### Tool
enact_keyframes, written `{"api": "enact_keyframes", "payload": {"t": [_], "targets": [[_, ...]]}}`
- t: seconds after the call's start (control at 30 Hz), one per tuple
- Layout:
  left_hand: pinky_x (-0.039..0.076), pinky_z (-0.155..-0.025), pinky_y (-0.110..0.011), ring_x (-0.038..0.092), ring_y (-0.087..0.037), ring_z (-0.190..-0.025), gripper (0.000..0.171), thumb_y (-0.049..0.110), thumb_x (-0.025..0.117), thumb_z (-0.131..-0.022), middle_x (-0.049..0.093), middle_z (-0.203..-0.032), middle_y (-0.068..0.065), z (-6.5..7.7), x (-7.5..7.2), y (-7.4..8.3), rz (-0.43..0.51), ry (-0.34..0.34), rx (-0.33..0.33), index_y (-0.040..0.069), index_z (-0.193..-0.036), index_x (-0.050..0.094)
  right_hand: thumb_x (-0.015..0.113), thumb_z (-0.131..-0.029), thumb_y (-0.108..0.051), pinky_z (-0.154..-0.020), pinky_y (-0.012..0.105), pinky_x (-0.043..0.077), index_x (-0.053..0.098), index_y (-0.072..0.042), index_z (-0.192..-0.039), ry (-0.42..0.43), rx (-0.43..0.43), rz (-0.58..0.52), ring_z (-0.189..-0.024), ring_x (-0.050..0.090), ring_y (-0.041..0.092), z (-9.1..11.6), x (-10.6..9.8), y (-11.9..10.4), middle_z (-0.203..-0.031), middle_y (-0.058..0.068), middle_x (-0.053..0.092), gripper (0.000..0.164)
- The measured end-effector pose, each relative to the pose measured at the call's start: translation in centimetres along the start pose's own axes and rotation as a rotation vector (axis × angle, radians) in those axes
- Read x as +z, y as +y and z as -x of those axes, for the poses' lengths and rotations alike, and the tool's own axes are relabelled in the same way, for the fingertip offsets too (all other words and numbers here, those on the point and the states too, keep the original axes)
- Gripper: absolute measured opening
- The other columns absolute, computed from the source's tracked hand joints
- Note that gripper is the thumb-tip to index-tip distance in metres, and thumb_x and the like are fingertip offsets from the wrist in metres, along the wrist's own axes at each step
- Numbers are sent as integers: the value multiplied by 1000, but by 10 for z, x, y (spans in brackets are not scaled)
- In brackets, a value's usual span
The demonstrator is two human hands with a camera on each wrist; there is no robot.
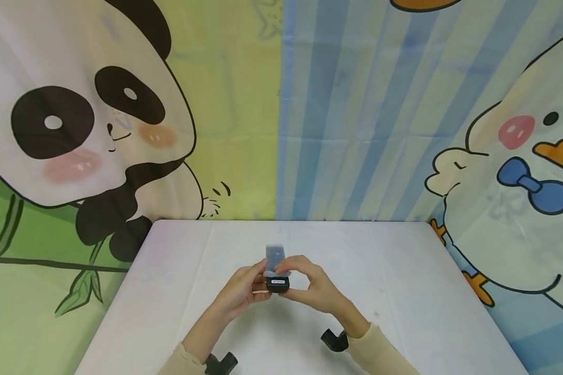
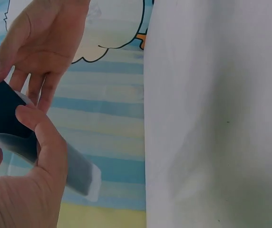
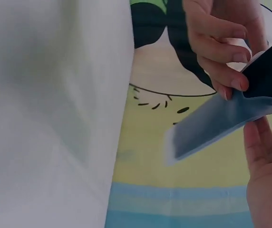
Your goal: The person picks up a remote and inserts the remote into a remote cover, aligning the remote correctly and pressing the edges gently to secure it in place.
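Note:
A black box (image 1: 278,286) with a small white label on its end sits partly inside a translucent plastic sleeve (image 1: 275,255). The box's dark end (image 2: 3,107) juts out of the sleeve's open mouth, while the sleeve's far end (image 3: 174,145) extends past it. My left hand (image 1: 241,289) holds the sleeved box from the left, its thumb lying along the side in the left wrist view. From the right, my right hand (image 1: 316,286) pinches the exposed box end, thumb below and index finger over the sleeve's edge. Both hands hold it up over the table.
A white-covered table (image 1: 380,271) spreads beneath my hands. Black wrist-worn pieces show at the left cuff (image 1: 221,363) and the right cuff (image 1: 334,340). Behind the table hangs a printed cloth (image 1: 234,104) with a cartoon panda and a bird.

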State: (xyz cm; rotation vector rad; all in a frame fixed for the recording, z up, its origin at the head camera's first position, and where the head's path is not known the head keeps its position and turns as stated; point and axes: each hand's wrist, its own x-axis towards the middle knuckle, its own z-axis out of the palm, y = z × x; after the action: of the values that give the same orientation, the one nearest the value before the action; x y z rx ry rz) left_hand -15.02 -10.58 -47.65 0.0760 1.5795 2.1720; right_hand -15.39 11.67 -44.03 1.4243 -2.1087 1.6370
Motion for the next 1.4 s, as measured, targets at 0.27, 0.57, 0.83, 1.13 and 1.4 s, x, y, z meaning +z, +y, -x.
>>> {"api": "enact_keyframes", "payload": {"t": [0.27, 0.57, 0.83, 1.13, 1.4], "targets": [[57, -82, -37, 67, -23, -98, 47, 28, 60, -103, 67, -112, -14, -4, -4, -4, -120, 11, 75, -9, -131, 53, 66, -80, 20, -106, 50, 41, 66, -2, -118, -61, -108, 144, -126, 51, 45, 15, 6, 21, -126, 20, 64, 44], [57, -79, -35, 68, -23, -98, 41, 24, 63, -101, 70, -112, -13, 0, 6, -10, -341, 107, 172, -4, -130, 58, 64, -90, 14, -84, 42, 55, 63, 8, -105, 185, 130, 113, -95, 64, 35, 3, -2, -7, -100, 20, 66, 16], [55, -84, -28, 67, -21, -101, 38, 26, 60, -102, 68, -113, -9, 7, 14, -15, -487, 74, 241, 0, -130, 59, 57, -100, 0, -58, 27, 46, 56, -3, -89, 219, 323, 119, -67, 53, 16, -10, -6, -1, -73, 8, 57, 12], [56, -79, -30, 67, -17, -97, 35, 33, 48, -108, 68, -109, -4, 9, 20, -11, -646, 19, 371, 8, -132, 54, 50, -101, 9, -52, 25, 37, 51, -3, -78, 117, 202, -52, -55, 43, 30, -15, -11, 5, -63, 17, 45, 26], [55, -59, -31, 62, -15, -69, 38, 40, 44, -108, 63, -82, 1, 12, 28, 0, -691, 137, 418, 7, -111, 61, 47, -98, 17, -43, 27, 28, 48, -3, -75, 148, 76, -89, -48, 32, 15, -20, -2, 9, -58, 6, 36, 30]]}}
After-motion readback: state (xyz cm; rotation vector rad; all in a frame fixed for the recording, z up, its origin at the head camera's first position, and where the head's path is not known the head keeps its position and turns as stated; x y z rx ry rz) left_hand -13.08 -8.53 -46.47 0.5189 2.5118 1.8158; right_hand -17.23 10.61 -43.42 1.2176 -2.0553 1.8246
